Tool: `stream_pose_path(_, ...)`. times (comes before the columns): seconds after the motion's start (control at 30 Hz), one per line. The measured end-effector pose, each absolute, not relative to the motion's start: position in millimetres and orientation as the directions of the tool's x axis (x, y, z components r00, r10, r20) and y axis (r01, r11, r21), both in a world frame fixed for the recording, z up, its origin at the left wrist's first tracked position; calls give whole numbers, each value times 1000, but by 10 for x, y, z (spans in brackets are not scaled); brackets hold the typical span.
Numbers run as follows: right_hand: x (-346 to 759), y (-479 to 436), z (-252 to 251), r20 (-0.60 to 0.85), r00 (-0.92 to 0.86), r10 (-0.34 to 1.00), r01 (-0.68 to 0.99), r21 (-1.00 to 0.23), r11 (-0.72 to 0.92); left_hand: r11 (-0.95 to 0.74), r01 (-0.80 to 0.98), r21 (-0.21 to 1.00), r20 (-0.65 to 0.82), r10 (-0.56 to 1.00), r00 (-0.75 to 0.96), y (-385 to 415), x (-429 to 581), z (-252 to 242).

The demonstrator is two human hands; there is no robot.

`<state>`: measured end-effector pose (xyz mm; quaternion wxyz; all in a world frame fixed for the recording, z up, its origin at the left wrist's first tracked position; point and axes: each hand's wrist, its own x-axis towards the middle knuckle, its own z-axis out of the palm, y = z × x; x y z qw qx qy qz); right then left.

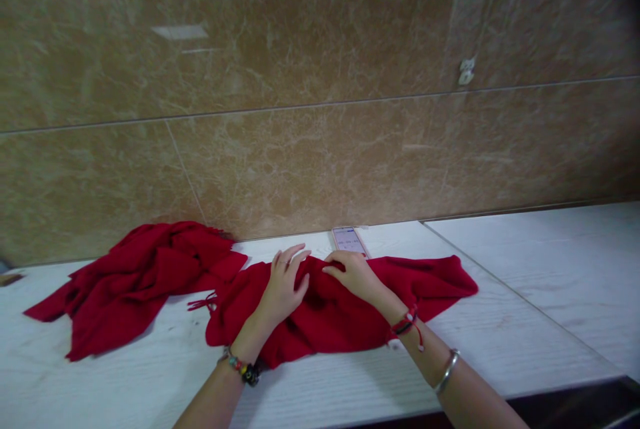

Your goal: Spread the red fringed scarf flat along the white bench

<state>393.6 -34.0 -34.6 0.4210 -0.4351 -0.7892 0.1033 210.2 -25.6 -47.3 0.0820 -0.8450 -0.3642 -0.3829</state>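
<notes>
A red scarf (345, 322) with a fringe at its left end lies bunched lengthwise in front of me on the white table. My left hand (285, 285) rests over its upper left part, fingers spread and the thumb apart. Across from it, my right hand (355, 274) bends its fingers over the scarf's upper edge, with the thumb below and a fold of cloth between them. Part of the scarf is hidden under both hands and the right forearm.
Another crumpled red scarf (145, 275) lies to the left, close to the wall. Behind the front scarf sits a phone (349, 240) with its screen lit. A brown marbled tile wall (300, 169) borders the white table (540, 295). A seam crosses the tabletop at the right.
</notes>
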Motion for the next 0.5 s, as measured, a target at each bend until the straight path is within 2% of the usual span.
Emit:
stream_pose_path(0.13,3913,-357,-357,575,-309,757,584,-514,629,-751,652,105,674,536,509,-284,2125,-490)
stream_pose_path(0.37,4002,-338,-326,529,-339,778,634,-482,604,-682,726,91,702,561,439,-291,2131,-427)
stream_pose_path(0.5,3964,-359,-310,560,-341,755,629,-461,626,-687,717,118,690,576,438,-328,2136,-414)
